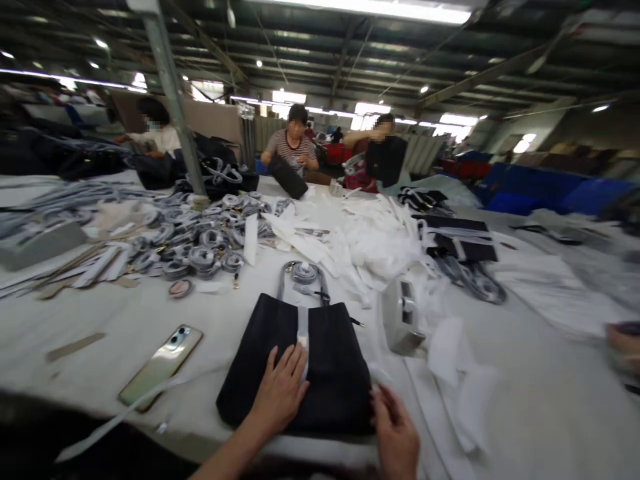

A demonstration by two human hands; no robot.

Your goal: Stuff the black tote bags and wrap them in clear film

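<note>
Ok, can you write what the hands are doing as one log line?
left hand: flat on black bag | right hand: at bag's right edge, grip unclear | phone: left of bag on table

Setting: factory hall, handbag work. Evidence: long cloth-covered worktable (525, 400); heaps of coiled grey straps (200, 247); loose white wrapping sheets (380, 247); black bag (335, 373) at near edge; workers (293, 143) seated along far side; steel roof trusses (350, 47); strip lights (380, 8); blue bins (530, 187).
</note>
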